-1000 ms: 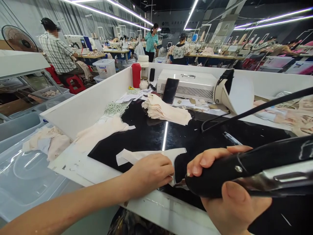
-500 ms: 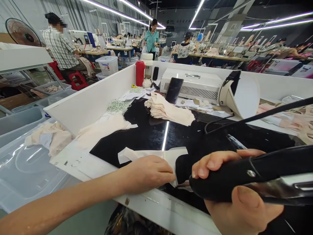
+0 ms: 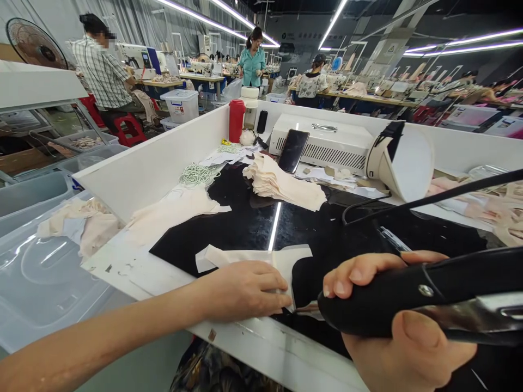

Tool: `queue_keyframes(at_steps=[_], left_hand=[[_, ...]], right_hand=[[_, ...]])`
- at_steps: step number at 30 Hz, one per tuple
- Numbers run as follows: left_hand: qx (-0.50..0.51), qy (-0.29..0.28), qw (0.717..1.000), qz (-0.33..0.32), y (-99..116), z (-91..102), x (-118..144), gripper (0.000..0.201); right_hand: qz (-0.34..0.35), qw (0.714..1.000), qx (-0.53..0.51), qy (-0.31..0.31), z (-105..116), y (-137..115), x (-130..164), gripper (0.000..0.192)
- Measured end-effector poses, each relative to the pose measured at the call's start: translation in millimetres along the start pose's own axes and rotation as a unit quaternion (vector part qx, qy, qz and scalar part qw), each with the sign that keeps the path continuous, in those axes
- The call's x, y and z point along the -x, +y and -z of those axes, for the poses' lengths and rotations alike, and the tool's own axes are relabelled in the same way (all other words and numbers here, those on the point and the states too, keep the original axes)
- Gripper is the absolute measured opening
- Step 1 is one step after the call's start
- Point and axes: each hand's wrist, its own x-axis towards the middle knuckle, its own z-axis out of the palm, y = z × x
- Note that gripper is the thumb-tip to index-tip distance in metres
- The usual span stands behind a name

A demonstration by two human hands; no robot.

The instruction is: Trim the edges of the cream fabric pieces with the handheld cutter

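White table point(image 3: 134, 267) with black panel point(image 3: 229, 218), black-handled tool point(image 3: 379, 305) and cream fabric piece point(image 3: 286, 260).
Tool: over the panel's right side, gripped in the right hand point(image 3: 402, 345), front end just beside the piece. Piece: on the panel's near part, under the left hand point(image 3: 249, 291), fingers curved down; whether they pinch it, cannot tell. Fabric stack point(image 3: 286, 185): on the panel's far part. Dark phone point(image 3: 293, 151): beyond the panel.

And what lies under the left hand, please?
Under the left hand is a pale fabric piece, lying on the black surface. Its far edge and left end show; the part beneath the hand is hidden.
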Motion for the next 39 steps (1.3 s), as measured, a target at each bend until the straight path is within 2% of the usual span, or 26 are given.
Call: queue_keyframes(at_steps=[15,26,33,39], left_hand=[[-0.023,0.023,0.999,-0.009,2,0.9,-1,0.019],[0.002,0.006,1.000,-0.002,0,1.5,4,0.018],[-0.008,-0.005,1.000,0.009,1,3.5,6,0.019],[-0.017,0.013,1.000,-0.001,1,5.9,5,0.023]], right_hand=[[0.002,1.000,0.006,-0.023,4,3,2,0.040],[0.006,1.000,0.003,-0.026,7,9,4,0.039],[0.017,1.000,-0.001,-0.004,4,10,-2,0.040],[0.023,1.000,-0.014,-0.015,2,16,1,0.039]])
